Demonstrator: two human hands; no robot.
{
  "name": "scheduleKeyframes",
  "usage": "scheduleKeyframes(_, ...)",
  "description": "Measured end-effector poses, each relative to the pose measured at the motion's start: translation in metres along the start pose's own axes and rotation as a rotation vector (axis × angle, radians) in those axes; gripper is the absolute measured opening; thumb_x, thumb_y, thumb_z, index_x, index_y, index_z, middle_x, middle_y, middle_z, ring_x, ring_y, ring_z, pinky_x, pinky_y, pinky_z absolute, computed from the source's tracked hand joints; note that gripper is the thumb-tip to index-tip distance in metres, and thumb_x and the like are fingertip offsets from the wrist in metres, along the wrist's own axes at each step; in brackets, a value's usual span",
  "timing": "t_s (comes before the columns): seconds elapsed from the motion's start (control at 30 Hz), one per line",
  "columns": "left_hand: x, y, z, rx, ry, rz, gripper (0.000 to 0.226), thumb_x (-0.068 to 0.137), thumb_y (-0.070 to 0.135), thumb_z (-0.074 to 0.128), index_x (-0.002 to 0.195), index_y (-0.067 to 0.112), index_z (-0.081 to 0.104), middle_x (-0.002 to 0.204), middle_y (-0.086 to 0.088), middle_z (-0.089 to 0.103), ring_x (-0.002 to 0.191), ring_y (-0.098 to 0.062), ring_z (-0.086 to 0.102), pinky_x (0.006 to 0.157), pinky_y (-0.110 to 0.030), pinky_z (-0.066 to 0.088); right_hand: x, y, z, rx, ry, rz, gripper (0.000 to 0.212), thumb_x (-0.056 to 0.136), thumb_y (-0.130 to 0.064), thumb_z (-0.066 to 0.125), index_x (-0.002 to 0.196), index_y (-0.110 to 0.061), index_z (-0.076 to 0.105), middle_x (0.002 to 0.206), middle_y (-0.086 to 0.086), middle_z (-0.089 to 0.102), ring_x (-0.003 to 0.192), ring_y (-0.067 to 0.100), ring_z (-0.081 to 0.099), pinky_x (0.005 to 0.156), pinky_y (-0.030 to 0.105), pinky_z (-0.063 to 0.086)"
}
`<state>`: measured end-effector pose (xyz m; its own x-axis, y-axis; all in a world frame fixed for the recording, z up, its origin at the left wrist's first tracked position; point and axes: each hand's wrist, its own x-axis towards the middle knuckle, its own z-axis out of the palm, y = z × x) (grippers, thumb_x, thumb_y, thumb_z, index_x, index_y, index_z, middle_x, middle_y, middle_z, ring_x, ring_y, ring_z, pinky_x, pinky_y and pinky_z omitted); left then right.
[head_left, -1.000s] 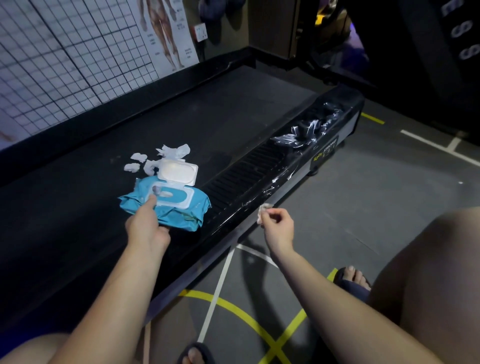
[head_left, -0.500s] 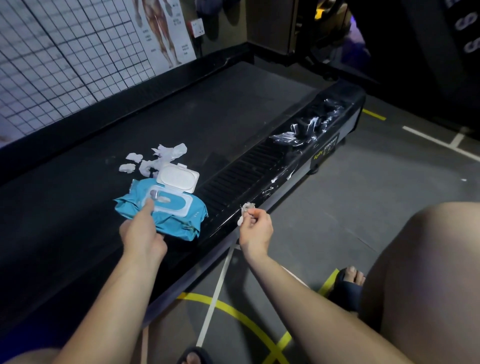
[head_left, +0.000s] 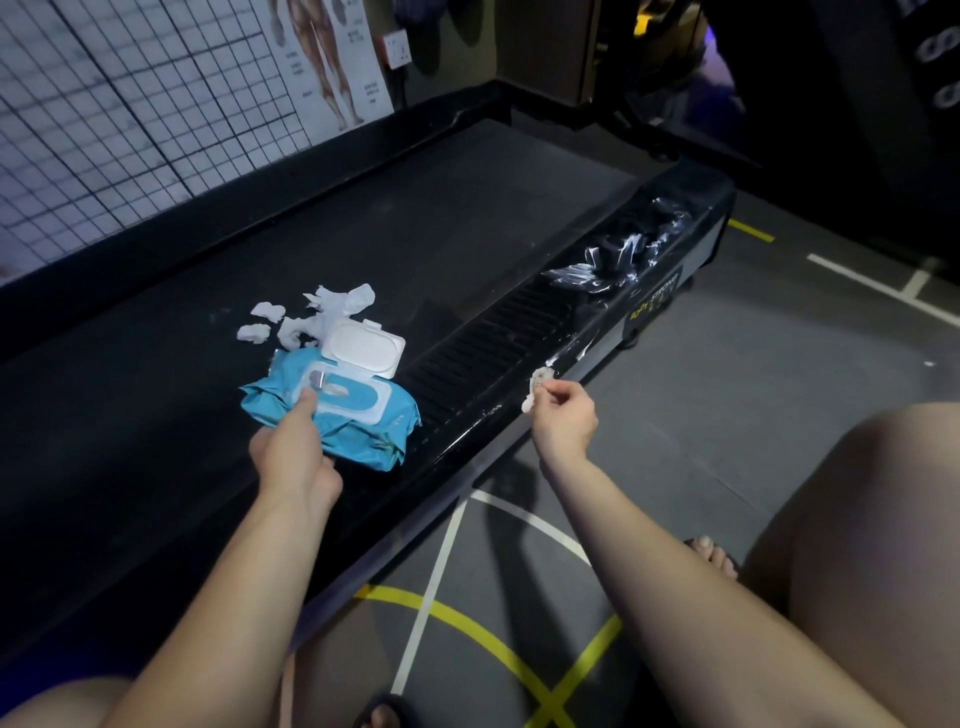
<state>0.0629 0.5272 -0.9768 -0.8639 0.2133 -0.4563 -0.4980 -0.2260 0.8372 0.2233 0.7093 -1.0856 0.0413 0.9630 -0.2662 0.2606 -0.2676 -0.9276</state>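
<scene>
Left hand (head_left: 291, 457), forefinger extended and other fingers folded, touches the opening of the blue wipes pack (head_left: 363, 431), lid open, at the treadmill belt's (head_left: 467, 218) right edge. Right hand (head_left: 563, 421) pinches a crumpled wipe (head_left: 537, 387) at the side rail's (head_left: 483, 332) outer edge. Beyond the pack lie torn white scraps (head_left: 311, 317).

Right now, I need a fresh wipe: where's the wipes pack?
Head view, left of centre: wipes pack on the treadmill belt, left hand touching it.

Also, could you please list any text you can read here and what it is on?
"BODY STRONG": yellow letters on the treadmill label.
Anatomy poster: captions too blurred to read.
Wipes pack: no legible print.
Wipe scrap in the right hand: blank.
</scene>
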Motion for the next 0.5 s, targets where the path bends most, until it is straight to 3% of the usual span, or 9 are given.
scheduleKeyframes(0.1, -0.002, 0.004, 0.004, -0.020, 0.008, -0.006, 0.029, 0.100, 0.011, 0.074, 0.129, 0.013, 0.071, 0.112, -0.003, 0.079, 0.092, -0.018, 0.080, 0.085, -0.042, 0.066, -0.020, -0.001, -0.005, -0.083, -0.017, -0.152, 0.006, 0.087, -0.019, 0.060, 0.089, -0.023, 0.064, 0.094, -0.002, 0.067, 0.084, 0.016, 0.065, 0.077, 0.026, 0.049)
scheduleKeyframes(0.17, -0.004, 0.006, 0.008, -0.035, -0.005, -0.009, 0.028, 0.100, 0.011, 0.073, 0.128, 0.014, 0.071, 0.113, -0.004, 0.079, 0.093, -0.020, 0.080, 0.085, -0.044, 0.066, -0.041, 0.001, -0.001, -0.158, -0.103, -0.315, 0.009, 0.085, -0.015, 0.061, 0.087, -0.023, 0.063, 0.098, -0.004, 0.063, 0.080, 0.004, 0.059, 0.073, 0.018, 0.046)
scheduleKeyframes(0.3, -0.011, 0.008, 0.011, -0.032, -0.038, -0.006, 0.027, 0.100, 0.013, 0.074, 0.127, 0.014, 0.071, 0.111, -0.004, 0.080, 0.091, -0.019, 0.080, 0.085, -0.042, 0.066, -0.063, 0.013, 0.010, -0.365, -0.327, -0.677, 0.024, 0.093, -0.013, 0.061, 0.115, -0.017, 0.069, 0.112, -0.005, 0.054, 0.093, 0.010, 0.060, 0.088, 0.022, 0.050)
scheduleKeyframes(0.5, -0.011, 0.010, -0.002, 0.002, -0.020, 0.004, 0.027, 0.101, 0.011, 0.072, 0.128, 0.013, 0.071, 0.112, -0.005, 0.080, 0.092, -0.020, 0.080, 0.089, -0.044, 0.065, -0.054, 0.016, 0.005, -0.481, -0.330, -0.727, 0.036, 0.098, -0.019, 0.059, 0.134, -0.011, 0.060, 0.109, -0.007, 0.042, 0.088, 0.016, 0.055, 0.084, 0.027, 0.049)
